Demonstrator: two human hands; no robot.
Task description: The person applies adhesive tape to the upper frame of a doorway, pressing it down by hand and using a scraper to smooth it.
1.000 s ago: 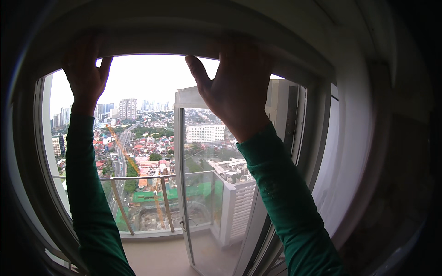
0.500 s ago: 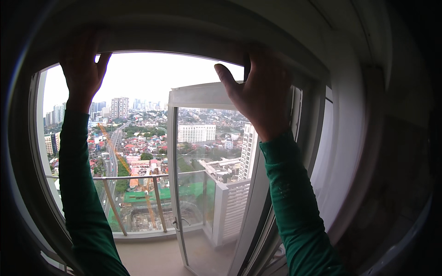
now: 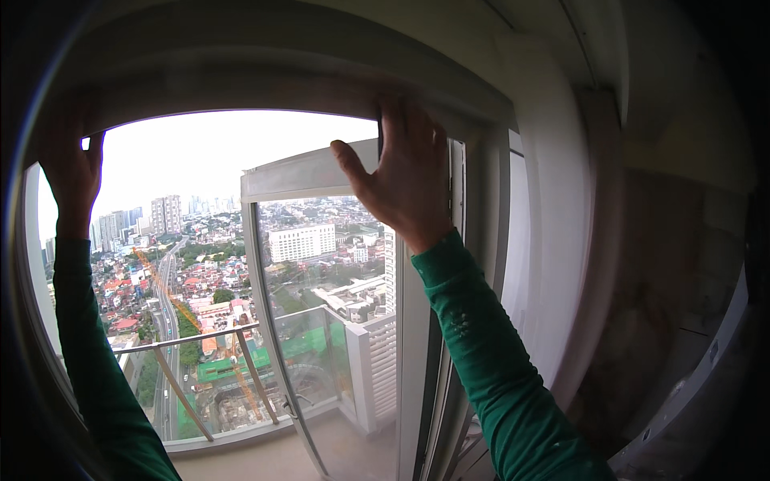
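Hazy city blocks (image 3: 208,264) spread beyond a balcony railing (image 3: 192,338), all seen through a framed opening from a dim interior. Overhead, a dark top frame bar (image 3: 241,84) crosses the opening, its long axis running left to right; it lies above and ahead of both forearms, and both hands meet it. An upright glass panel (image 3: 329,321), its long axis vertical, stands ajar below the bar. Of the two, the right hand (image 3: 407,176) is much nearer to this panel, overlapping its upper corner in view, while the left hand (image 3: 72,184) is well apart, near the opening's far left side.

Both arms are raised in green sleeves (image 3: 497,353), well spread. The right hand is unclenched: fingers extended upward against the bar, thumb splayed leftward and clear of it. The left fingers vanish into shadow at the bar, so whether they grip or merely rest, I cannot tell.
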